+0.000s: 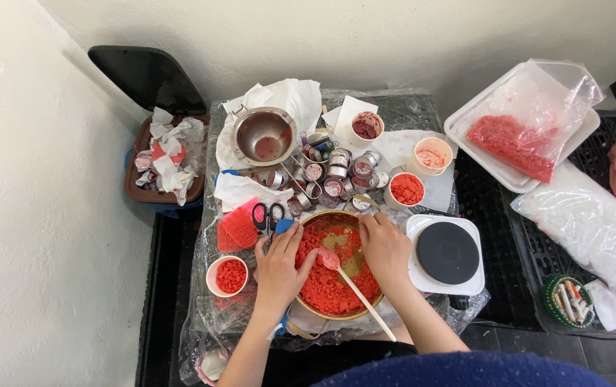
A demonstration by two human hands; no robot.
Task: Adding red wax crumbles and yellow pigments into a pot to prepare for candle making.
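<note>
A gold-rimmed pan [301, 307] full of red crumbly chunks sits at the table's near edge. My left hand [279, 266] rests on the pan's left rim, fingers dipping into the red chunks [329, 290]. My right hand [385, 247] lies on the pan's right rim with fingers curled at the chunks. A spoon [354, 290] with a pale handle lies across the pan, its bowl coated red. Whether either hand grips any chunks is hidden.
A white hot plate [445, 254] stands right of the pan. Cups of red chunks [229, 276] [407, 190], small tins [333, 175], a metal bowl [265, 136] and scissors [268, 213] crowd the table. Trays with bags [530, 132] lie right; a waste bin [164, 165] left.
</note>
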